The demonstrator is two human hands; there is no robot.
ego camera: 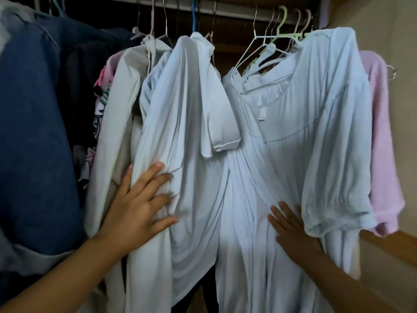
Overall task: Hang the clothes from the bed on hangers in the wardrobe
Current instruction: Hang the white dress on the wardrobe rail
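Both hands flat on the pale blue stuff hanging in the wardrobe.

Left hand (137, 204) has its grip spread wide, fingers straight, pressing on the silky pale blue shirt (187, 136) that hangs from a blue plastic hanger (193, 16) on the wardrobe rail (237, 15). Right hand (293, 231) is also spread, palm resting on the crinkly pale blue gathered dress (300, 132), partly tucked under its puffed sleeve. That dress sits on a white wire hanger (259, 41) next to a bunch of bare pale green and pink hangers (291, 26). The two garments touch in the middle. A fuzzy pink top (383, 143) hangs just right of the dress, a cream jacket (117, 105) and dark blue denim garment (33, 120) off to the left.
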